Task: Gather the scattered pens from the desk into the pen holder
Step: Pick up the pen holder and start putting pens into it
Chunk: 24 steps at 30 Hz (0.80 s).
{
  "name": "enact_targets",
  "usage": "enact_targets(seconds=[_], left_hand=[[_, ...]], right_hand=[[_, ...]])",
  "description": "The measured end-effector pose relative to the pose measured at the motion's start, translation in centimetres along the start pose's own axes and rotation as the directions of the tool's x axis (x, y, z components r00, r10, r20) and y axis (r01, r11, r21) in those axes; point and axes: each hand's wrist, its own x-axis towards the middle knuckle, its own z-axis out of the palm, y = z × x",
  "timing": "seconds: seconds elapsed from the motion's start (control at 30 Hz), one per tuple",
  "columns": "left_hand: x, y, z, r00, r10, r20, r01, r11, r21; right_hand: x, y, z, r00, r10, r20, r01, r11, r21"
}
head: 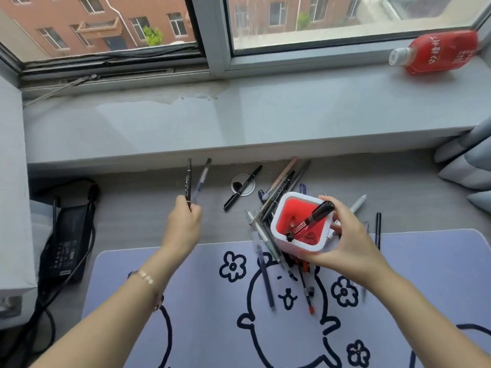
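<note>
Red-and-white pen holder (300, 247): at the far edge of the desk mat (186, 288), right of centre, above a heap of loose pens (279, 187); a black marker (309, 221) with a red label leans inside it, cap up.
Right hand (348, 245): wrapped round the holder's near right side, thumb along the front wall, forefinger beside the marker's cap.
Left hand (183, 227): raised over the tabletop (138, 208), well apart from the holder on its left, fingertips pinching two pens (188, 181) by their lower ends, one black and one clear, both pointing toward the windowsill (239, 120).
Scattered around: a black felt-tip (243, 188) lies across a round cable port between the hands; a blue pen (265, 280) and a red-tipped pen (305, 288) lie on the mat just below the holder; a thin black pen (378, 229) lies just beyond the right hand.
Hard to make out: whether the holder stands on the tabletop or is lifted; the pens beneath it are partly hidden; the clear pen is blurred.
Edges: a red bottle (438, 51) lies on its side on the windowsill; a black power adapter (66, 240) sits at far left.
</note>
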Motion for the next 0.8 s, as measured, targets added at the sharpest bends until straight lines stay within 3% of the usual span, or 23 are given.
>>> enact_targets(seconds=[0.1, 0.2, 0.3, 0.33, 0.4, 0.43, 0.5, 0.53, 0.63, 0.7, 0.8], left_hand=[[-5.4, 1.2, -2.1, 0.962, 0.211, 0.171, -0.196, 0.976, -0.098], [-10.3, 2.9, -4.2, 0.908, 0.353, 0.226, -0.337, 0.935, -0.107], [-13.4, 4.6, -3.9, 0.876, 0.367, 0.313, -0.413, 0.906, 0.093], [-13.9, 4.8, -3.4, 0.856, 0.367, 0.363, -0.465, 0.855, 0.231], [-14.3, 5.0, -2.2, 0.802, 0.356, 0.479, -0.579, 0.658, 0.481], [-14.2, 5.4, -1.8, 0.777, 0.365, 0.513, -0.624, 0.555, 0.550], [-14.0, 7.0, -1.7, 0.767, 0.354, 0.536, -0.640, 0.480, 0.600], [-13.8, 7.8, -1.6, 0.775, 0.356, 0.522, -0.631, 0.488, 0.604], [-13.3, 9.2, -0.2, 0.720, 0.628, 0.295, -0.681, 0.561, 0.470], [-13.1, 9.4, 1.1, 0.756, 0.622, 0.203, -0.653, 0.703, 0.280], [-13.8, 9.9, 2.2, 0.787, 0.550, 0.279, -0.577, 0.817, 0.017]], right_hand=[[-0.9, 0.3, -0.4, 1.000, 0.002, -0.025, -0.004, 0.997, -0.079], [-1.8, 0.2, -0.3, 0.999, -0.012, -0.039, 0.007, 0.991, -0.134], [-2.8, -0.4, -0.1, 0.998, -0.052, -0.023, 0.047, 0.985, -0.167], [-3.2, -0.6, 0.0, 0.997, -0.069, -0.021, 0.065, 0.982, -0.177], [-4.1, -1.0, 0.1, 0.993, -0.121, -0.012, 0.116, 0.971, -0.207], [-4.5, -1.1, 0.2, 0.989, -0.150, 0.002, 0.146, 0.959, -0.241], [-5.2, -1.0, 0.3, 0.982, -0.187, 0.019, 0.184, 0.938, -0.295], [-5.5, -1.1, 0.4, 0.982, -0.187, 0.020, 0.185, 0.940, -0.288], [-6.3, -1.5, 0.5, 0.983, -0.180, -0.017, 0.173, 0.963, -0.205], [-6.5, -1.6, 0.7, 0.980, -0.186, -0.063, 0.172, 0.969, -0.179], [-6.5, -1.2, 0.7, 0.985, -0.139, -0.102, 0.121, 0.980, -0.158]])
